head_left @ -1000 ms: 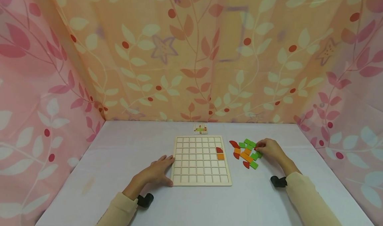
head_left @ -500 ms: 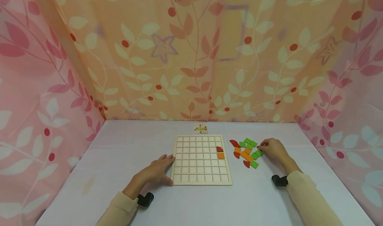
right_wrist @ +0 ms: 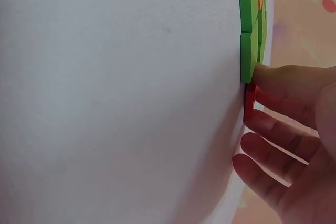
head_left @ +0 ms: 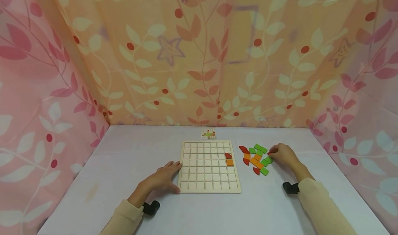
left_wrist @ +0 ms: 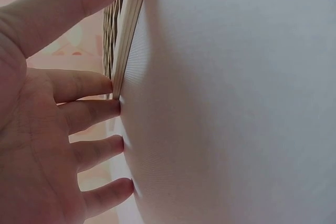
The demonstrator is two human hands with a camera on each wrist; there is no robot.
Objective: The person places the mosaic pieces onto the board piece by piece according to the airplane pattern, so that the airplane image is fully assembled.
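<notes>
My left hand [head_left: 161, 178] lies at the left edge of a wooden grid board [head_left: 203, 166], its fingers fairly straight. In the left wrist view, the thumb and index fingertip touch the board's side. On the board's right column sit a red quarter-round piece [head_left: 228, 156] and, just below it, an orange square [head_left: 229, 162]. My right hand [head_left: 283, 154] pinches a red piece [right_wrist: 249, 100] between thumb and fingers, low over the table. Its shape is mostly hidden. Right beside the thumb is a green square [right_wrist: 249, 59] from the loose pile.
Loose pieces lie right of the board: green squares [head_left: 264, 171], orange squares [head_left: 247, 156] and red rounded pieces [head_left: 256, 171]. A small pattern card [head_left: 208, 133] lies behind the board. Patterned curtains [head_left: 199, 55] border the white table [head_left: 140, 138] at the back and sides.
My right hand has shifted slightly right, away from the green pieces, with the red piece in its fingers. My left hand has stayed at the board's edge.
</notes>
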